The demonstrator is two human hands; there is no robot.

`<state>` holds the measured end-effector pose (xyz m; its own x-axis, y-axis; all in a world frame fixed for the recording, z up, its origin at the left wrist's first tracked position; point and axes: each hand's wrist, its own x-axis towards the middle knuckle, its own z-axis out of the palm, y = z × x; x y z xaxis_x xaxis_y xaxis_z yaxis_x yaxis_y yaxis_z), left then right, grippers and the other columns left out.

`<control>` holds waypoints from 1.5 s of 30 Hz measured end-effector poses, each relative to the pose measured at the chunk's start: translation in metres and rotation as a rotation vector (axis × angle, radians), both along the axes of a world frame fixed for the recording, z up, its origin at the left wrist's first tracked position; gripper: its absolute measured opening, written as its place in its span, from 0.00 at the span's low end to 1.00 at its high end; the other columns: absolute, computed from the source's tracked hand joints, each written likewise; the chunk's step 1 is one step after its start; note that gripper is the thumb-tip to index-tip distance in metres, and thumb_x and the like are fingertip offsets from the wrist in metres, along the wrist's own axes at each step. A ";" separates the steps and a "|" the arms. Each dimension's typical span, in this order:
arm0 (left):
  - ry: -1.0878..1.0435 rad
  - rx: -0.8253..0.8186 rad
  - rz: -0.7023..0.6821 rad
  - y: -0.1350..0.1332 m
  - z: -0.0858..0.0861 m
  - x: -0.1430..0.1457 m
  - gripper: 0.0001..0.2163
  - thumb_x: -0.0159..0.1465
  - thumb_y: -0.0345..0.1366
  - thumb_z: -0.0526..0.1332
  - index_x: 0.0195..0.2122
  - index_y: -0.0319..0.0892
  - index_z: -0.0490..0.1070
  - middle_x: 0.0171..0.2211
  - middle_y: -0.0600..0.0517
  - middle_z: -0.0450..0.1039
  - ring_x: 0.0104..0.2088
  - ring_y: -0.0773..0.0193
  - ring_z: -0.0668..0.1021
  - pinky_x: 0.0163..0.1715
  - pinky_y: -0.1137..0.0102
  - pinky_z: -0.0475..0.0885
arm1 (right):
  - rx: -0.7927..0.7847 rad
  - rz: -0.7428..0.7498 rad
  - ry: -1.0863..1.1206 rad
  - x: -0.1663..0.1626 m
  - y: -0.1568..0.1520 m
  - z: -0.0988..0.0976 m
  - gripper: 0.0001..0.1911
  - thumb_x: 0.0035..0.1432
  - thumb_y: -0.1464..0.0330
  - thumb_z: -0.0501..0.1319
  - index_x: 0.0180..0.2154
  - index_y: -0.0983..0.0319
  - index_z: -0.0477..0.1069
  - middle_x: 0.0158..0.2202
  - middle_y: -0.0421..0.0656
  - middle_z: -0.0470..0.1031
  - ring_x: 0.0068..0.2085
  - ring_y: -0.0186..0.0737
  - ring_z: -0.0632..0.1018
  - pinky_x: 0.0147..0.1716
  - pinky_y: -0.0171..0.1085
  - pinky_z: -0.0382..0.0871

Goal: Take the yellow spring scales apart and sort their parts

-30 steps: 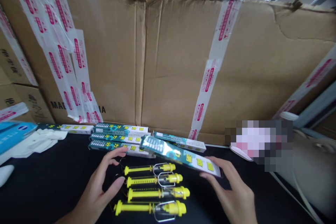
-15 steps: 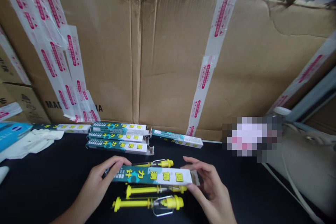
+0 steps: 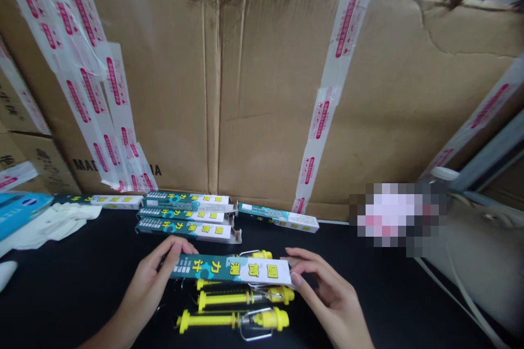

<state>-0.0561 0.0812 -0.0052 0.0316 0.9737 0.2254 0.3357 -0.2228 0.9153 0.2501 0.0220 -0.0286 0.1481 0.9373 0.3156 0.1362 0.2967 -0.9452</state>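
Near front edge of bench (image 3: pixel 61 294): row of tube scales (image 3: pixel 233 319), lying crosswise, one before another. Over rear ones, long carton (image 3: pixel 231 271), left hand (image 3: pixel 153 275) at left end, right hand (image 3: pixel 327 297) at right end. Behind: three cartons (image 3: pixel 186 223) side by side; lone carton (image 3: pixel 278 217) just to right; cardboard sheet (image 3: pixel 262 92) upright along back edge. At left edge, cloth (image 3: pixel 53 221).

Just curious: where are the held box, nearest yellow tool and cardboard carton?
held box (image 3: pixel 229 271), head view, printed face.
nearest yellow tool (image 3: pixel 208 319), head view, shaft.
cardboard carton (image 3: pixel 266 92), head view, front wall.
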 end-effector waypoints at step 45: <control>-0.111 0.179 0.412 0.065 -0.022 -0.083 0.17 0.69 0.45 0.62 0.52 0.40 0.72 0.52 0.48 0.73 0.49 0.52 0.78 0.47 0.55 0.76 | -0.189 -0.228 0.769 0.035 0.021 -0.017 0.12 0.50 0.59 0.76 0.34 0.58 0.83 0.36 0.40 0.87 0.40 0.40 0.86 0.46 0.28 0.80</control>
<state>-0.1388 0.1466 -0.0267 -0.3840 0.8456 0.3709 0.3317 -0.2485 0.9101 0.2850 0.0433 -0.0460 0.4519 0.8851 -0.1117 -0.5319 0.1667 -0.8303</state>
